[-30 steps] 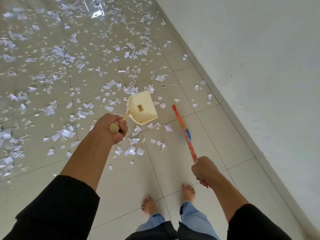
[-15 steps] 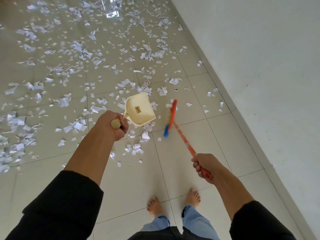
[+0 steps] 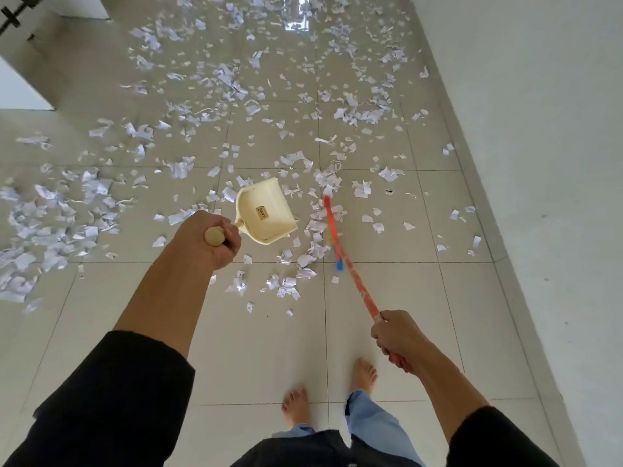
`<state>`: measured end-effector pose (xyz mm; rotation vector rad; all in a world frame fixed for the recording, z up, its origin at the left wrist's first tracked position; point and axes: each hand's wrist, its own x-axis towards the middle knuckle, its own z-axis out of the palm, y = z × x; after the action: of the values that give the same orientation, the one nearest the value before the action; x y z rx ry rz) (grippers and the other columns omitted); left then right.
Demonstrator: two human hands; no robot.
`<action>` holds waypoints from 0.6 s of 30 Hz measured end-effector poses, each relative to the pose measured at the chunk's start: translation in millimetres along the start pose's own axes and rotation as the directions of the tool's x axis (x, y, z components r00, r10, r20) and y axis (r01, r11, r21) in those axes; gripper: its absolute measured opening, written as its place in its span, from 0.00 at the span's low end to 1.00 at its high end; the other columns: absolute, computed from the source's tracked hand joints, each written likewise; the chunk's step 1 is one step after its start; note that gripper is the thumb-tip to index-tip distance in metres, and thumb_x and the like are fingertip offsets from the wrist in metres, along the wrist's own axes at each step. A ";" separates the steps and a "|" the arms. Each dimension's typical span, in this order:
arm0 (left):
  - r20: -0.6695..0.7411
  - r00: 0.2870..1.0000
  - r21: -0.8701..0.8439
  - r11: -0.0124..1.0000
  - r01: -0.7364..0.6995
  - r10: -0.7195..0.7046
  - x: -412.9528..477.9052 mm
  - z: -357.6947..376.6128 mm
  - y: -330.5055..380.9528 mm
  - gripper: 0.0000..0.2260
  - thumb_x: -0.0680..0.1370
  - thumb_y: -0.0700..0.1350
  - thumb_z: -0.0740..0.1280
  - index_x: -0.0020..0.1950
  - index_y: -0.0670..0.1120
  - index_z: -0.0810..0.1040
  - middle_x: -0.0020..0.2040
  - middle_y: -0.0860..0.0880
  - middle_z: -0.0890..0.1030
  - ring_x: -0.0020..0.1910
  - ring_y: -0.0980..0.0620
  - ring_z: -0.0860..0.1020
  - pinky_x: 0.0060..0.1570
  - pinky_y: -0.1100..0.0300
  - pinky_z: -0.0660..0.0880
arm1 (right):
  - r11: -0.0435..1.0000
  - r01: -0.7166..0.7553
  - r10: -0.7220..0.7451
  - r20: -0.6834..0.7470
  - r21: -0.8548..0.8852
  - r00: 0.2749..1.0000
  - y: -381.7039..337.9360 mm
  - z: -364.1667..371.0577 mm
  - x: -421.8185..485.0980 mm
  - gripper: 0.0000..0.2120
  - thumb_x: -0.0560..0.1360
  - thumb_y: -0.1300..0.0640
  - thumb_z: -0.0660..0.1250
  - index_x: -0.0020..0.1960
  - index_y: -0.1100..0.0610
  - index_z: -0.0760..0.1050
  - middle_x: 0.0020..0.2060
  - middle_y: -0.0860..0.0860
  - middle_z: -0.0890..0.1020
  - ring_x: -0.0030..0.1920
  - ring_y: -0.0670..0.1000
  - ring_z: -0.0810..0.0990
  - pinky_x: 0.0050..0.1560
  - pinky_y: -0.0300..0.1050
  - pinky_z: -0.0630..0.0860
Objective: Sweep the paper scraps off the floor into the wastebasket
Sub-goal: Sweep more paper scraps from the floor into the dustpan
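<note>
White paper scraps (image 3: 219, 82) litter the tiled floor ahead of me, with a small heap (image 3: 313, 251) between dustpan and broom. My left hand (image 3: 209, 235) grips the round wooden handle of a cream dustpan (image 3: 266, 214), which hangs tilted just above the floor. My right hand (image 3: 396, 337) grips the red broom stick (image 3: 357, 281). The broom's red and blue head (image 3: 332, 230) lies along the floor to the right of the dustpan, touching scraps. No wastebasket is in view.
A white wall (image 3: 539, 129) runs along the right side, meeting the floor at a grey skirting. A white block or furniture edge (image 3: 20, 92) stands at the far left. My bare feet (image 3: 296, 406) stand on scrap-free tiles near the bottom.
The broom head has swung from lying across beside the dustpan to lying straight out, farther from me. The view has tipped up, showing more floor ahead. Both hands keep their grips.
</note>
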<state>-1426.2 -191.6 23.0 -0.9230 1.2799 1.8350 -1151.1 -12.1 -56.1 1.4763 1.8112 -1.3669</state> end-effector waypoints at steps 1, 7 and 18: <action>-0.020 1.000 -0.009 1.000 -0.021 0.021 1.0 -2.7 0.9 0.08 0.79 0.31 0.55 0.50 0.40 0.72 0.26 0.47 0.70 0.16 0.56 0.66 0.17 0.68 0.66 | 0.999 0.036 -0.036 0.025 -0.021 0.999 -7.1 -2.1 0.8 0.07 0.77 0.66 0.59 0.47 0.65 0.76 0.32 0.55 0.75 0.20 0.46 0.67 0.21 0.37 0.66; -0.185 0.972 -0.105 0.980 -0.167 0.146 -7.8 -13.7 7.3 0.22 0.79 0.31 0.55 0.69 0.46 0.74 0.35 0.46 0.70 0.19 0.57 0.67 0.18 0.69 0.66 | 1.000 0.003 -0.003 0.309 0.000 0.951 -49.1 -31.6 26.0 0.09 0.76 0.63 0.63 0.54 0.62 0.79 0.29 0.50 0.75 0.25 0.45 0.69 0.25 0.36 0.63; -0.418 0.888 -0.231 0.924 -0.306 0.190 -24.9 -19.8 -6.0 0.12 0.76 0.30 0.55 0.48 0.44 0.72 0.36 0.46 0.71 0.15 0.55 0.67 0.20 0.69 0.68 | 0.890 -0.006 0.189 0.356 -0.457 0.915 -57.6 -57.2 89.9 0.09 0.78 0.61 0.63 0.53 0.63 0.79 0.26 0.51 0.74 0.22 0.45 0.67 0.22 0.35 0.63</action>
<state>-1405.6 -212.5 36.6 -1.3951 1.4425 2.1579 -1220.1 84.5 -80.6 0.9561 1.6186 -1.0100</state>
